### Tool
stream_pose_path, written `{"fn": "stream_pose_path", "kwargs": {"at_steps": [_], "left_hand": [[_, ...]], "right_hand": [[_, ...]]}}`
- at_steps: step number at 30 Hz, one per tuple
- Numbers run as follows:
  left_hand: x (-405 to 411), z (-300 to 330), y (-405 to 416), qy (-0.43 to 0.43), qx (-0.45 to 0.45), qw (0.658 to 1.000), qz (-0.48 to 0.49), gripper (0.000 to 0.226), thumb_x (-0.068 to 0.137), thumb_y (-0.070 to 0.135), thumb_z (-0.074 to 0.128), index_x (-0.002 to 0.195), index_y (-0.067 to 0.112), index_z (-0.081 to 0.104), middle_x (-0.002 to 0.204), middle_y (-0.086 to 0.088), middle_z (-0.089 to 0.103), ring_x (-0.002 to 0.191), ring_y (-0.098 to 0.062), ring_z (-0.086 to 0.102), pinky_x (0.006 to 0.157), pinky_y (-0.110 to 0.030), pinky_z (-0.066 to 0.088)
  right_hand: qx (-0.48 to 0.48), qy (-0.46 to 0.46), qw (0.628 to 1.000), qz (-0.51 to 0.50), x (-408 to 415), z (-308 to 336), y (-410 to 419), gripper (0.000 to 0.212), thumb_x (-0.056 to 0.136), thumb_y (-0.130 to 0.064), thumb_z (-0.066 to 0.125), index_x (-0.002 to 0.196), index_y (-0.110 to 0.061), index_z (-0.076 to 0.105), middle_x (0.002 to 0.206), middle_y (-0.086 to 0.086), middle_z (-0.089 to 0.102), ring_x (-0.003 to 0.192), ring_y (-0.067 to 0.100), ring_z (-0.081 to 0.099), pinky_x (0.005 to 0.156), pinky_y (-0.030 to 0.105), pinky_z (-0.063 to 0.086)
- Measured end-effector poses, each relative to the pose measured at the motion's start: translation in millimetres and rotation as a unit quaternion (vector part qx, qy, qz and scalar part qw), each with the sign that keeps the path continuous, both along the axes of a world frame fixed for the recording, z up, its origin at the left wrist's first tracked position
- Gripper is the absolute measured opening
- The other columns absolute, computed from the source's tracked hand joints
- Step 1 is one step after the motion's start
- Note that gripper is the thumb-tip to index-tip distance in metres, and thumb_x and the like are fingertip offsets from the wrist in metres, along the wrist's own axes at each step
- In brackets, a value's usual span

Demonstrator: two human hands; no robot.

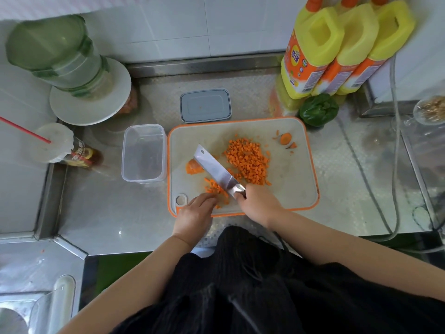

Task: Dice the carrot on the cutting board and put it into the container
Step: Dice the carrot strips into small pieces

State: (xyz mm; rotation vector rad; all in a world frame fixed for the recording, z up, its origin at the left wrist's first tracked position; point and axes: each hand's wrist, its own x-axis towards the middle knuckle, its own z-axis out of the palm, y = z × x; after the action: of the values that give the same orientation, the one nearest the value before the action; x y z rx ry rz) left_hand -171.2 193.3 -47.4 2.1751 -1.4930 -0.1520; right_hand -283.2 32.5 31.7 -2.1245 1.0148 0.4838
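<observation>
A white cutting board with an orange rim (298, 189) lies on the steel counter. A heap of diced carrot (248, 160) covers its middle. An uncut carrot chunk (192, 168) lies left of the blade, and carrot strips (214, 186) lie near the front. My right hand (257, 203) grips the handle of a cleaver (214, 168), whose blade points away to the left. My left hand (197, 210) rests with curled fingers on the carrot strips. The clear empty container (144, 154) stands just left of the board.
A grey lid (206, 106) lies behind the board. Three yellow bottles (337, 49) and a green pepper (317, 109) stand at the back right. A green jar on a white plate (72, 68) and a cup with a red straw (54, 143) stand at the left. A carrot end slice (285, 138) lies on the board's far right.
</observation>
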Motion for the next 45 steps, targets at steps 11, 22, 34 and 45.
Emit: {"fn": "stream_pose_path", "kwargs": {"at_steps": [11, 22, 34, 45], "left_hand": [[14, 28, -5, 0.136, -0.037, 0.968, 0.207, 0.010, 0.089, 0.005, 0.066, 0.097, 0.009, 0.070, 0.096, -0.002, 0.061, 0.077, -0.020, 0.062, 0.068, -0.037, 0.054], [21, 46, -7, 0.131, -0.122, 0.932, 0.314, 0.025, 0.096, 0.012, 0.041, 0.106, 0.006, 0.063, 0.100, -0.006, 0.060, 0.091, -0.016, 0.052, 0.073, -0.020, 0.034], [38, 38, -29, 0.099, -0.070, 0.959, 0.254, 0.022, 0.095, 0.006, 0.053, 0.114, 0.008, 0.063, 0.113, -0.007, 0.061, 0.106, -0.028, 0.056, 0.089, -0.039, 0.047], [74, 38, -75, 0.085, 0.249, 0.954, 0.146, 0.060, 0.093, 0.028, 0.059, 0.147, 0.018, 0.035, 0.147, -0.003, 0.038, 0.135, -0.026, 0.032, 0.108, -0.041, 0.033]], "right_hand": [[0.039, 0.010, 0.999, 0.003, -8, -6, -3, 0.037, 0.096, -0.029, 0.044, 0.063, -0.012, 0.039, 0.060, 0.004, 0.043, 0.053, 0.018, 0.039, 0.047, 0.031, 0.025], [0.021, 0.062, 0.983, 0.174, -10, -3, 2, 0.031, 0.094, -0.031, 0.044, 0.076, -0.007, 0.052, 0.068, 0.003, 0.046, 0.072, 0.025, 0.049, 0.059, 0.031, 0.034], [-0.013, 0.055, 0.998, 0.001, -34, -16, -29, 0.039, 0.098, -0.031, 0.042, 0.063, -0.015, 0.036, 0.061, 0.001, 0.038, 0.056, 0.016, 0.039, 0.050, 0.028, 0.028], [0.031, 0.001, 0.992, -0.125, -37, -10, -32, 0.035, 0.094, -0.025, 0.043, 0.063, -0.012, 0.032, 0.058, 0.004, 0.034, 0.053, 0.019, 0.032, 0.051, 0.032, 0.024]]}}
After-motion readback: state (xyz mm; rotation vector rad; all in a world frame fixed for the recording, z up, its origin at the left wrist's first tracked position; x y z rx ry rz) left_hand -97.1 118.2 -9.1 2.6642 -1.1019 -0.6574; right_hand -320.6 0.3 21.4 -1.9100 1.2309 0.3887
